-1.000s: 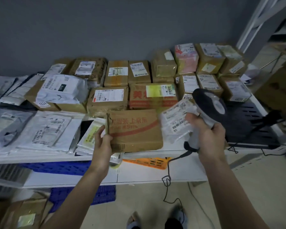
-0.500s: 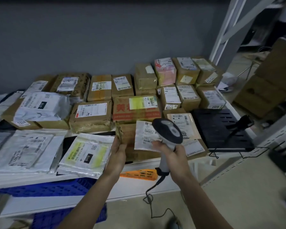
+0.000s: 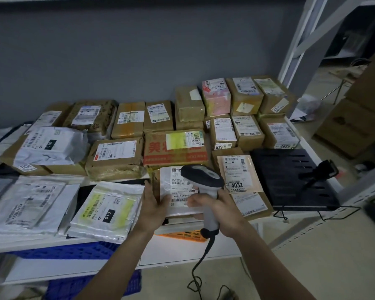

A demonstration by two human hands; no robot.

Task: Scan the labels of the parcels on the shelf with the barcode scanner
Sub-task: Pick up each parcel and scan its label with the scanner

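Since the earlier frame we have laid the white labelled parcel [image 3: 178, 191] flat at the shelf [image 3: 225, 252] front. Our left hand [image 3: 153, 205] rests on it, fingers straight; our right hand [image 3: 220, 210] grips the barcode scanner [image 3: 200, 180] above its label, brown boxes [image 3: 115, 158] behind.

- Barcode scanner [image 3: 200, 177]: black head with grey top panel, pale grey-white handle, black cable [image 3: 200, 263]
- Parcel label [image 3: 179, 189]: white, black barcode stripes and print
- Boxes at back [image 3: 130, 119]: brown cardboard, white labels
- One box [image 3: 215, 97]: pink
- Carton [image 3: 174, 147]: brown with red characters and red band, yellow-green label
- Mailer bag [image 3: 107, 210]: silver-white, yellow-green patches, black "010" tag
- Tray [image 3: 290, 180]: black, slotted
- Crates below shelf [image 3: 61, 251]: blue; one orange basket [image 3: 182, 236]
- Wall [image 3: 139, 50]: grey-blue
- Shelf [image 3: 182, 254]: white
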